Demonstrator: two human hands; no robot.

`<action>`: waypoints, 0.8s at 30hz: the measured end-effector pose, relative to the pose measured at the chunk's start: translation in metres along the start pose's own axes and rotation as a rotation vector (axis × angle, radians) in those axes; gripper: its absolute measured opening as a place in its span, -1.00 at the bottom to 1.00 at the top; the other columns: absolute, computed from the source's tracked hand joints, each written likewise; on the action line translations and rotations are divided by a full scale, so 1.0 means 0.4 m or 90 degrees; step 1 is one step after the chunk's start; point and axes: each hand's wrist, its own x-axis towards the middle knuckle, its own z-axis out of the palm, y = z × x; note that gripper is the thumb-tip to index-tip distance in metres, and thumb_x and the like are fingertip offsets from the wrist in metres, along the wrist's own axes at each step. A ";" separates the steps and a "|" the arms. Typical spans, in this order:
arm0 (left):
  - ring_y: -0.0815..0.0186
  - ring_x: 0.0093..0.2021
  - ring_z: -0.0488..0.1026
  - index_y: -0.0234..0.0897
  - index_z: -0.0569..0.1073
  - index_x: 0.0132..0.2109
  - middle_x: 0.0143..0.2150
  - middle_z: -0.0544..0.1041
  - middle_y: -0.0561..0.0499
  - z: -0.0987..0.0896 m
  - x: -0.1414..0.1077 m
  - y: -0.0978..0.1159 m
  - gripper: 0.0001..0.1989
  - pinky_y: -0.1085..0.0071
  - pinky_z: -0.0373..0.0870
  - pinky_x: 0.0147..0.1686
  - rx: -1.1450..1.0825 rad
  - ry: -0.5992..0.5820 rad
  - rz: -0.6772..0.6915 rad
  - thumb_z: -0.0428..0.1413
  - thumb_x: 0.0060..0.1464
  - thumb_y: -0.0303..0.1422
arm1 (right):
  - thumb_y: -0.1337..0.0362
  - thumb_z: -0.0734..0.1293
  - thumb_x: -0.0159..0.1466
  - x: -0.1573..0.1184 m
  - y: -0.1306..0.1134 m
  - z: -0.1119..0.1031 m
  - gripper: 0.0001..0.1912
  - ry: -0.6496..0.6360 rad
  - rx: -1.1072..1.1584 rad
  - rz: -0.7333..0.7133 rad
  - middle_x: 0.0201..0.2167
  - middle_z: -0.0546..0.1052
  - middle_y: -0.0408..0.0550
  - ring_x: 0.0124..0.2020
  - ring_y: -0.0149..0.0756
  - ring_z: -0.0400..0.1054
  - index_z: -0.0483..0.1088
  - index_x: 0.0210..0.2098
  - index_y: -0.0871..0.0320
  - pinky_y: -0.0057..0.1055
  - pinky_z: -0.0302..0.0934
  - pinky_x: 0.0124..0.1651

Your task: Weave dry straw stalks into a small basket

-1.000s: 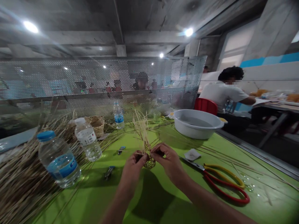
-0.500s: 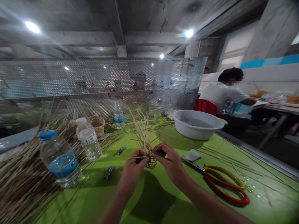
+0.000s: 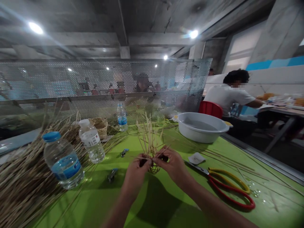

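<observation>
Between my hands, above the green table, is a small woven straw basket with long loose strands fanning upward from it. My left hand pinches the basket's left side, thumb and fingers pressed together on the strands. On the other side my right hand grips it too, its thumb and forefinger closed near the left thumb. The hands cover much of the basket's upper part, while its open-mesh bottom shows beneath them.
Scissors with red and yellow handles lie right, near a white basin. Bottles and a heap of dry straw fill the left, beside metal clips. A perforated metal screen stands behind; a seated person is at right.
The right hand's fingers have shifted left, closer to the left thumb. The basket has turned or tipped a little, and its strands now stand more upright and spread.
</observation>
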 end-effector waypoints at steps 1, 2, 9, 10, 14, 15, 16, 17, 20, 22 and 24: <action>0.24 -0.31 0.41 -0.28 0.50 -0.40 -0.41 0.51 0.01 0.001 -0.002 0.004 -0.79 0.36 0.32 -0.23 -0.016 -0.007 -0.008 0.25 -0.09 -0.22 | 0.24 0.41 0.13 0.002 0.000 -0.002 -0.91 0.000 -0.004 0.002 -0.44 0.50 -0.08 -0.38 -0.25 0.37 0.49 -0.44 0.12 -0.33 0.27 -0.29; 0.22 -0.28 0.43 -0.28 0.51 -0.37 -0.38 0.54 0.00 0.001 -0.003 0.008 -0.78 0.34 0.33 -0.19 -0.036 -0.019 -0.015 0.26 -0.10 -0.21 | 0.24 0.40 0.13 0.003 -0.001 -0.003 -0.92 0.000 -0.004 0.005 -0.44 0.50 -0.08 -0.38 -0.25 0.37 0.48 -0.44 0.12 -0.33 0.28 -0.29; 0.23 -0.26 0.46 -0.30 0.52 -0.30 -0.34 0.57 -0.03 -0.012 0.003 0.009 -0.76 0.34 0.35 -0.17 -0.070 -0.015 -0.057 0.27 -0.09 -0.24 | 0.20 0.37 0.14 0.003 0.002 0.002 -0.86 -0.002 0.079 0.055 -0.40 0.47 -0.05 -0.35 -0.24 0.36 0.46 -0.43 0.16 -0.34 0.28 -0.31; 0.25 -0.29 0.44 -0.30 0.52 -0.31 -0.36 0.56 -0.01 -0.014 0.004 0.007 -0.77 0.35 0.35 -0.19 -0.069 -0.015 -0.054 0.26 -0.09 -0.24 | 0.20 0.38 0.14 0.002 0.003 0.003 -0.86 -0.001 0.094 0.064 -0.40 0.46 -0.05 -0.36 -0.24 0.36 0.45 -0.42 0.16 -0.34 0.28 -0.31; 0.27 -0.32 0.43 -0.31 0.52 -0.34 -0.39 0.55 -0.01 -0.018 0.006 0.000 -0.77 0.36 0.35 -0.22 -0.088 -0.017 -0.050 0.28 -0.11 -0.24 | 0.20 0.38 0.14 -0.002 0.007 0.007 -0.85 0.000 0.111 0.067 -0.39 0.45 -0.05 -0.35 -0.25 0.35 0.46 -0.42 0.16 -0.34 0.27 -0.30; 0.26 -0.31 0.44 -0.31 0.52 -0.34 -0.38 0.56 -0.01 -0.018 0.005 -0.001 -0.77 0.35 0.35 -0.21 -0.091 -0.017 -0.053 0.28 -0.11 -0.24 | 0.21 0.38 0.14 -0.003 0.008 0.007 -0.86 0.003 0.106 0.061 -0.39 0.45 -0.06 -0.34 -0.25 0.35 0.46 -0.43 0.16 -0.34 0.27 -0.29; 0.26 -0.31 0.44 -0.31 0.53 -0.34 -0.38 0.56 -0.02 -0.018 0.005 -0.002 -0.77 0.35 0.35 -0.21 -0.091 -0.017 -0.056 0.29 -0.11 -0.24 | 0.21 0.38 0.14 -0.003 0.008 0.007 -0.87 0.003 0.102 0.055 -0.39 0.45 -0.06 -0.34 -0.26 0.34 0.46 -0.44 0.15 -0.34 0.27 -0.29; 0.26 -0.31 0.44 -0.31 0.53 -0.34 -0.38 0.57 -0.02 -0.019 0.004 -0.002 -0.77 0.35 0.35 -0.21 -0.091 -0.019 -0.060 0.29 -0.11 -0.24 | 0.22 0.38 0.15 -0.003 0.008 0.007 -0.87 0.000 0.103 0.052 -0.39 0.45 -0.06 -0.33 -0.26 0.34 0.45 -0.44 0.15 -0.34 0.27 -0.28; 0.27 -0.33 0.45 -0.30 0.54 -0.34 -0.39 0.57 -0.02 -0.018 0.002 -0.001 -0.79 0.36 0.35 -0.23 -0.095 -0.029 -0.067 0.28 -0.10 -0.25 | 0.22 0.38 0.15 -0.003 0.008 0.007 -0.87 -0.007 0.115 0.047 -0.37 0.44 -0.06 -0.32 -0.26 0.34 0.45 -0.44 0.15 -0.34 0.27 -0.27; 0.28 -0.33 0.45 -0.28 0.55 -0.34 -0.39 0.58 -0.01 -0.017 0.002 0.001 -0.81 0.36 0.36 -0.22 -0.103 -0.030 -0.074 0.29 -0.11 -0.27 | 0.21 0.37 0.16 -0.004 0.007 0.007 -0.87 -0.010 0.114 0.046 -0.36 0.44 -0.05 -0.32 -0.26 0.34 0.45 -0.43 0.15 -0.33 0.27 -0.27; 0.28 -0.33 0.46 -0.27 0.56 -0.36 -0.40 0.58 0.00 -0.014 0.002 0.004 -0.82 0.36 0.36 -0.21 -0.109 -0.020 -0.080 0.30 -0.13 -0.28 | 0.21 0.37 0.16 -0.005 0.005 0.008 -0.87 -0.012 0.107 0.046 -0.36 0.44 -0.06 -0.33 -0.26 0.34 0.45 -0.43 0.14 -0.34 0.26 -0.29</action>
